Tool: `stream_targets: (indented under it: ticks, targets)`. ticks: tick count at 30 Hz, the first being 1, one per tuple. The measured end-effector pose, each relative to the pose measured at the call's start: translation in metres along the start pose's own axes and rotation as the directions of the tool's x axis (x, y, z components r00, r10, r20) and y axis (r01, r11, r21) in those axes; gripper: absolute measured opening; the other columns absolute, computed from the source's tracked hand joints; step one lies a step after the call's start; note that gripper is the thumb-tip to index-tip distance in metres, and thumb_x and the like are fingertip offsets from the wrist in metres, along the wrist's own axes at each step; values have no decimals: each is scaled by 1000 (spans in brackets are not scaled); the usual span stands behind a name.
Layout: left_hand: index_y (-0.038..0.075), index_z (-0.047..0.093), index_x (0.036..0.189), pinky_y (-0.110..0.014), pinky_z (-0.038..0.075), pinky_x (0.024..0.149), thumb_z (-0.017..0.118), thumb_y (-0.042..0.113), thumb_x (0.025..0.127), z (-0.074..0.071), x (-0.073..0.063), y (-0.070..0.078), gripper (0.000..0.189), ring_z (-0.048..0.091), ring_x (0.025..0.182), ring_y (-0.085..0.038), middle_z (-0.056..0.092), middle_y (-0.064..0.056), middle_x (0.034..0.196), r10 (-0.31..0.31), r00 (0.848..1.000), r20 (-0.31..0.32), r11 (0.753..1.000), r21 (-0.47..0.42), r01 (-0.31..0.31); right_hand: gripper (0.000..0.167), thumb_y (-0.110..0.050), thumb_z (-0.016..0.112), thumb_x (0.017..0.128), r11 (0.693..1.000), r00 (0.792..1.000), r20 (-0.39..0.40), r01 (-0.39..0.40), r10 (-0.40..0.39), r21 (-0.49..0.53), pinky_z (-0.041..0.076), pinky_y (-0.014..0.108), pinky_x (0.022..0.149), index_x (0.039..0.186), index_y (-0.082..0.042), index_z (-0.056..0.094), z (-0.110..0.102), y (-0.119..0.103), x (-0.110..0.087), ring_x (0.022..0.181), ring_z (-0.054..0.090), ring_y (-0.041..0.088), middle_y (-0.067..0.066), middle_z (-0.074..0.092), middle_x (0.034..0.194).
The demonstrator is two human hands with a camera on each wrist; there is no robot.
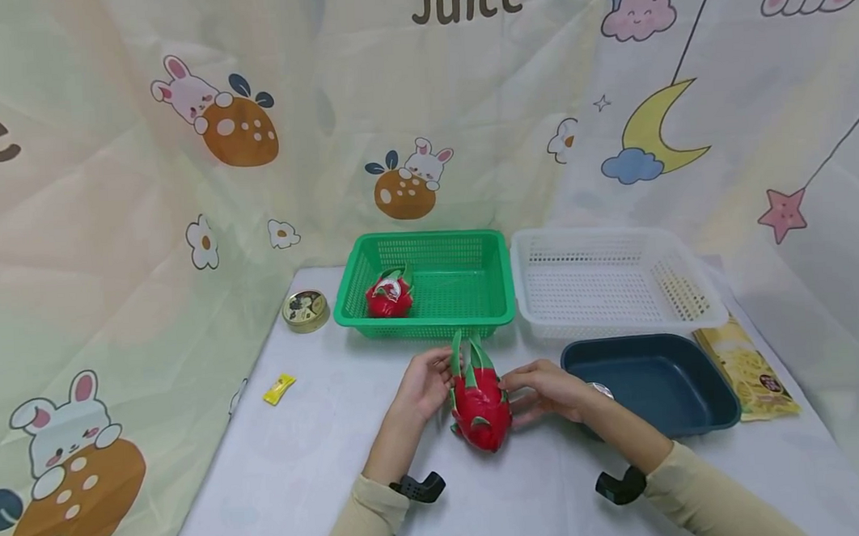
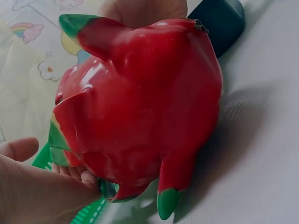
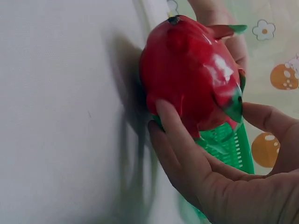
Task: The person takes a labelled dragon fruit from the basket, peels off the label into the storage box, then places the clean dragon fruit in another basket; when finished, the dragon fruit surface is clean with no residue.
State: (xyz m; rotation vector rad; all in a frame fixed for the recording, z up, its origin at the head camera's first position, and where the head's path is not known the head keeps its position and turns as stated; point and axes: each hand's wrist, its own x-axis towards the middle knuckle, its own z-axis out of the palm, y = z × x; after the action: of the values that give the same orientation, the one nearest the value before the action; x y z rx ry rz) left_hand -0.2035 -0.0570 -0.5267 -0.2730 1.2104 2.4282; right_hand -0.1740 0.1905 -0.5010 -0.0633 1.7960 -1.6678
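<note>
A red toy dragon fruit [image 1: 483, 407] with green leaf tips is held between both hands above the white table. My left hand [image 1: 427, 383] holds its left side near the long green leaves, the fingers partly hidden behind the fruit in the left wrist view. On the other side, my right hand [image 1: 548, 390] grips it, with thumb and fingers spread around the leafy end in the right wrist view. The fruit's rounded end, with a small dark tip, faces the person. A second dragon fruit [image 1: 389, 298] sits in the left part of the green basket [image 1: 467, 286].
Beside the green basket stands a white basket [image 1: 591, 284]. A dark blue tub [image 1: 669, 385] is in front of it, with a yellow packet [image 1: 748, 369] to the right. At the left are a round gold tin [image 1: 304, 310] and a small yellow wrapped piece [image 1: 279, 388].
</note>
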Motion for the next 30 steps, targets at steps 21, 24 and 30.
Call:
stream_targets:
  ticks: [21,24,30]
  targets:
    - [-6,53,135,-35,45,99,49,12,104,0,-2,5,36,58,104,-20,61,-10,112,-11,1000,27,997,-74,13,39,-23,62,99,991,994,-77,67,-76,-114,61,54,84,121,7,72,-4,5,-11,98,75,35,14,74,112]
    - [-3,57,129,-35,45,100,50,12,104,1,-1,6,30,58,103,-21,60,-11,112,-18,1000,18,996,-85,19,39,-22,63,97,987,994,-61,80,-89,-138,63,52,81,121,7,72,-8,3,-16,96,75,33,13,74,109]
    - [-6,52,137,-35,45,103,50,14,104,6,2,9,38,58,108,-22,60,-12,116,-20,999,26,996,-84,22,41,-19,57,98,981,991,-14,129,-132,-145,63,51,77,124,10,69,-15,-2,-27,92,76,30,14,74,109]
